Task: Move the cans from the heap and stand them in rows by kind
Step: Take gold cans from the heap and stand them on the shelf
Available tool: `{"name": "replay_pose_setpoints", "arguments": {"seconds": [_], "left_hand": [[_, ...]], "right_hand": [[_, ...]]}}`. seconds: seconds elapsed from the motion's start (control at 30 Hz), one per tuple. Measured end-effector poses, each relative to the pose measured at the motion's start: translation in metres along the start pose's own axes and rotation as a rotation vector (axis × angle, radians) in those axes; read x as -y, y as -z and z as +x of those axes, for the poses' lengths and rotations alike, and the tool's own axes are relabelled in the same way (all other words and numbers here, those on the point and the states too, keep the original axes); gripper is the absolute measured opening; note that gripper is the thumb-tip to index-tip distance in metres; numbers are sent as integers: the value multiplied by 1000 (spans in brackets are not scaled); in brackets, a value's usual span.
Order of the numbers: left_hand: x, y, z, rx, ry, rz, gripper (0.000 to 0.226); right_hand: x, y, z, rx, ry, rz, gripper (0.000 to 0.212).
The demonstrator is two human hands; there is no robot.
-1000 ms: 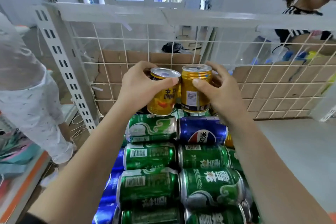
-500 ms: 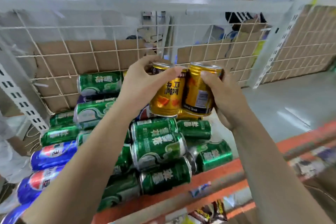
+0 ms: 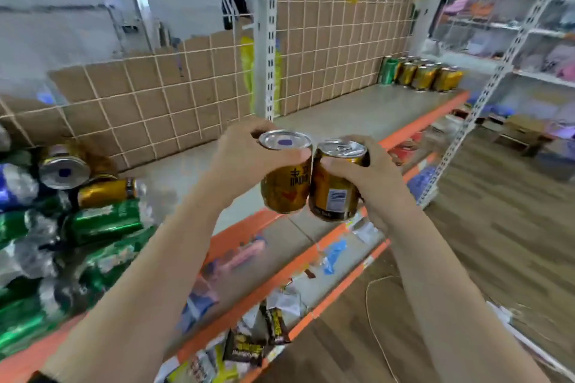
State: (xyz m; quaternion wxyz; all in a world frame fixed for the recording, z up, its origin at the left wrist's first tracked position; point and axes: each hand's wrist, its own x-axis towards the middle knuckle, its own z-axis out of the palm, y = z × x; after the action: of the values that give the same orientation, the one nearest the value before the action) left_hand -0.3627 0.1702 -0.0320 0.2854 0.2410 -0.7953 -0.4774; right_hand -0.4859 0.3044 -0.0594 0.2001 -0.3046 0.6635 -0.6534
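With each hand [image 3: 249, 158] [image 3: 361, 171] curled round a short golden metal can [image 3: 284, 183] [image 3: 334, 190], we should set both upright beside the far golden row [image 3: 429, 74].

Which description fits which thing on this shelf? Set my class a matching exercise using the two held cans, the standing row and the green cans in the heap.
Things
1. left gold can, in the left hand
2. right gold can, in the right hand
3. row of gold cans
4. heaped green cans

Descriptions
A. lying on their sides at the left end of the shelf
B. barcode faces the camera
C. blue mark on its upper end
D. standing at the shelf's far right end

Pairs: 1-C, 2-B, 3-D, 4-A
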Motion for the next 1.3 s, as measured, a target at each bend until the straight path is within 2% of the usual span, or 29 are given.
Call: {"name": "replay_pose_setpoints", "arguments": {"seconds": [0.17, 0.27, 0.4, 0.53, 0.6, 0.73, 0.8, 0.87, 0.97, 1.03, 1.17, 1.3], "left_hand": [[-12, -97, 25, 140, 11, -126, 39], [-17, -155, 44, 221, 13, -159, 63], [-24, -227, 77, 304, 28, -203, 53], [-27, -300, 123, 370, 75, -337, 23], [-30, -334, 151, 392, 77, -390, 25], [-39, -390, 213, 444, 101, -457, 44], [-43, -416, 243, 471, 111, -486, 43], [-47, -443, 268, 497, 109, -510, 29], [-55, -475, 299, 498, 118, -510, 7], [-59, -494, 320, 489, 126, -507, 9], [-63, -532, 363, 398, 158, -504, 29], [-65, -570, 404, 286, 215, -460, 24]], "right_hand": [[-24, 97, -1, -111, -96, 35, 61], [-38, 143, 2, -170, -113, 95, 49], [-57, 195, 19, -278, -155, 103, 43], [-71, 248, 57, -370, -160, -74, 59], [-76, 276, 84, -378, -156, -140, 59], [-83, 330, 144, -416, -199, -160, 42], [-86, 355, 171, -453, -204, -157, 40], [-91, 377, 194, -494, -205, -140, 49], [-100, 405, 225, -545, -223, -113, 67], [-104, 424, 248, -534, -229, -120, 65], [-118, 465, 298, -508, -201, -130, 59], [-135, 510, 357, -426, -164, -203, 51]]}}
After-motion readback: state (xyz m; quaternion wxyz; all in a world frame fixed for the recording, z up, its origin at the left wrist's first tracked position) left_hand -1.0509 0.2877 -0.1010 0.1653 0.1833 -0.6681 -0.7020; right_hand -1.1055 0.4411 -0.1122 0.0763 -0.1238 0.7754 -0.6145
